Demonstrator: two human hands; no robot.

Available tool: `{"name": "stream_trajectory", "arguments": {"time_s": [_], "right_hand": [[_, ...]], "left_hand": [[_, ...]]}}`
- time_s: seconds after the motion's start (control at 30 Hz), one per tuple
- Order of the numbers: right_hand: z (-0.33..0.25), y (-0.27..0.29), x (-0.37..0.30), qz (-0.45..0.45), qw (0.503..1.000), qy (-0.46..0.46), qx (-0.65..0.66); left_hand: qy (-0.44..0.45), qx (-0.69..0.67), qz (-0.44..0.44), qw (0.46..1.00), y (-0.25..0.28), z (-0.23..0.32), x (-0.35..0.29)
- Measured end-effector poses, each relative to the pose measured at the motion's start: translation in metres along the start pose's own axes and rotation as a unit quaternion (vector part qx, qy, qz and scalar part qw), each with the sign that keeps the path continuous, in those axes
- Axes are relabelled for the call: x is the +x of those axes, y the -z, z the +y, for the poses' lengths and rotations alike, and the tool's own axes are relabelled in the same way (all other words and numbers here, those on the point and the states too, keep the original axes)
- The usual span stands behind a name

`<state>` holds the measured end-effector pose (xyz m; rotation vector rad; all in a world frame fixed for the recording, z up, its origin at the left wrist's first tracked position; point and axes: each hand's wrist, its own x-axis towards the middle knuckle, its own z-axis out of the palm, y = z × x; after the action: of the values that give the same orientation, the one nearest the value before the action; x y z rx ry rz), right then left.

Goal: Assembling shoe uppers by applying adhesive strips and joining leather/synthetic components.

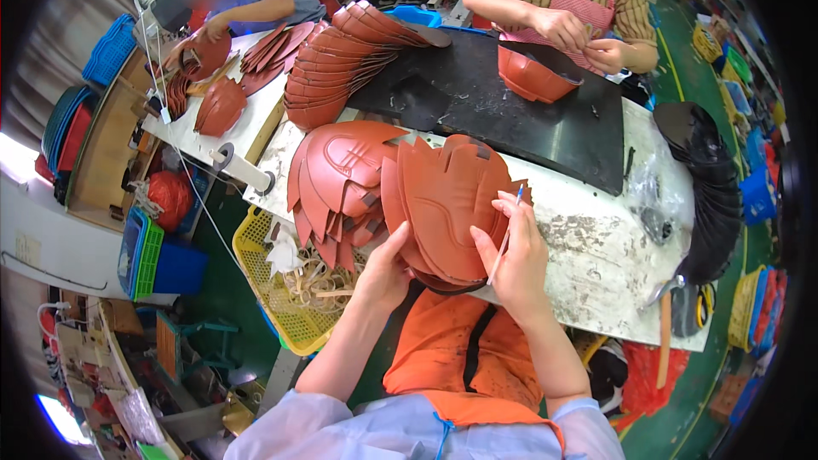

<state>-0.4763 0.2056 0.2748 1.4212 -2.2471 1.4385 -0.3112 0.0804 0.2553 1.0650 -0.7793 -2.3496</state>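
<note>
A stack of reddish-brown leather shoe-upper pieces (456, 204) is tilted up at the near edge of the white table, between my hands. My left hand (389, 268) grips its lower left edge, thumb on the front and fingers hidden behind. A slim white pen (509, 234) with a blue tip is held between the fingers of my right hand (521, 264). The thumb of that hand rests at the stack's right side. Left of the stack, and partly covered by it, lies a fanned pile of similar pieces (345, 162) with dark patches on some edges.
A long curved row of stacked uppers (341, 55) adjoins a black mat (477, 106). A stitched upper (535, 72) sits before a person in a striped apron. Another person handles pieces at far left. A yellow basket (294, 336), a hammer (665, 324) and black stacked pieces (703, 187) are nearby.
</note>
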Motion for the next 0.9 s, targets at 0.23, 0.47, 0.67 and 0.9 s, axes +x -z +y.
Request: {"name": "stream_trajectory", "arguments": {"time_s": [0.23, 0.47, 0.67, 0.9], "right_hand": [[0.019, 0.03, -0.017, 0.043, 0.937, -0.171, 0.3], [0.066, 0.039, -0.093, 0.232, 0.706, -0.342, 0.575], [0.102, 0.097, -0.105, 0.347, 0.884, -0.249, 0.19], [0.077, 0.123, -0.11, 0.266, 0.944, -0.191, 0.029]], "left_hand": [[-0.187, 0.155, -0.073, 0.967, -0.072, -0.03, -0.015], [-0.581, 0.618, -0.067, 0.526, -0.138, -0.06, -0.067], [-0.506, 0.693, -0.193, 0.476, -0.117, -0.126, -0.028], [-0.485, 0.638, -0.243, 0.547, -0.111, -0.069, -0.031]]}}
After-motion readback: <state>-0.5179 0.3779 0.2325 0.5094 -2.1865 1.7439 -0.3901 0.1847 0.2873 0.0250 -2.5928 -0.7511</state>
